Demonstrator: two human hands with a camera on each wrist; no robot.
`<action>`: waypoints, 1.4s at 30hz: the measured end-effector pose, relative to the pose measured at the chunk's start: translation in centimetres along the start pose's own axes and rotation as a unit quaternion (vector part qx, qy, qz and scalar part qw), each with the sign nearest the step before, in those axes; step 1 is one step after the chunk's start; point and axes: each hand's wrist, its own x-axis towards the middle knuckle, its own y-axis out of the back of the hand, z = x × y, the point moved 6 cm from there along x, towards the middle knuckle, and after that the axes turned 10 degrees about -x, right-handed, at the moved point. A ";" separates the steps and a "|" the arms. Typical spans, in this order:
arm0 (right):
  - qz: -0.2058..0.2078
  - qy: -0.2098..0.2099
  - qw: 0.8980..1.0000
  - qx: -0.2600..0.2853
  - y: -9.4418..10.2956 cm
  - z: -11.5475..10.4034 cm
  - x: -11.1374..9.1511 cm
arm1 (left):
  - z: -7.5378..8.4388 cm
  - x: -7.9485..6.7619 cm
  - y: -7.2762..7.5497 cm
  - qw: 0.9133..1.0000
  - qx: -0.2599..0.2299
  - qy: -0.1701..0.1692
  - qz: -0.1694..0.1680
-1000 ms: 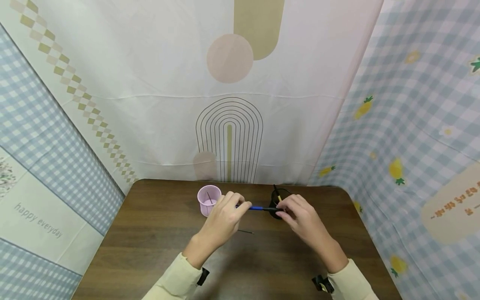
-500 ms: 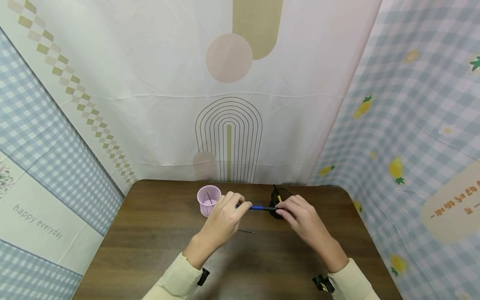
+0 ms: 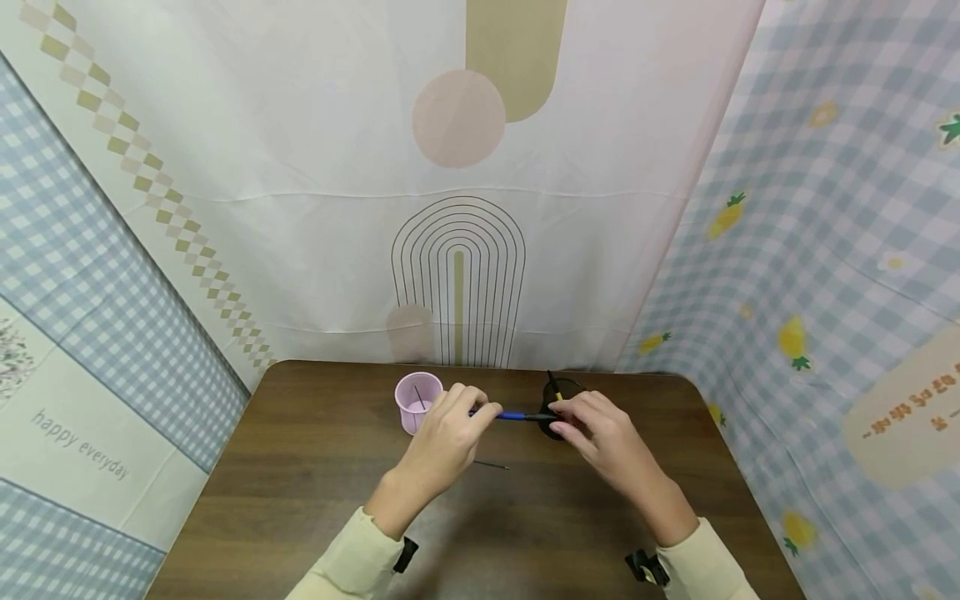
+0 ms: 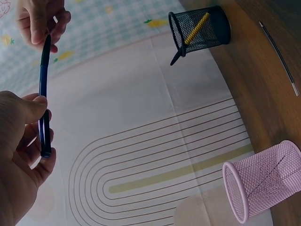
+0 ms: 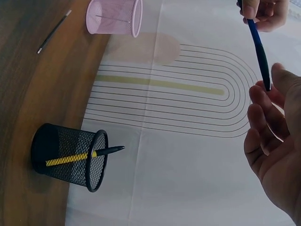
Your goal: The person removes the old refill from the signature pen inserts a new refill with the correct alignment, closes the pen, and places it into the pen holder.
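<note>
My left hand (image 3: 448, 423) grips the barrel of a blue pen (image 3: 512, 416) with a black grip section, held level above the table. At the pen's dark tip, the thumb and forefinger of my right hand (image 3: 603, 429) curve round it, with a slight gap between them in the right wrist view. The pen (image 4: 43, 75) also shows in the left wrist view, running between both hands. A thin dark pen refill (image 5: 54, 32) lies on the table below the hands. Part of the barrel is hidden by my left fingers.
A pink mesh pen cup (image 3: 411, 417) stands behind my left hand with a thin dark rod inside. Behind my right hand, a black mesh pen cup (image 5: 66, 155) holds a yellow and black pen (image 5: 77, 158). Patterned cloths hang around the wooden table (image 3: 300, 467).
My right thumb and forefinger have shifted slightly at the pen tip and parted a little. The left hand, the cups and the refill stay where they were.
</note>
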 end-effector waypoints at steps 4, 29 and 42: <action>-0.003 0.005 1.000 -0.010 0.2 -0.2 0.1 | 0.0 0.1 0.1 1.000 -0.001 0.002 0.001; 0.018 0.013 1.000 -0.016 0.3 -0.1 0.4 | 0.3 0.3 0.0 1.000 -0.009 0.000 0.002; 0.008 0.011 1.000 -0.025 0.2 -0.2 0.4 | 0.4 0.2 0.1 1.000 -0.005 -0.001 0.004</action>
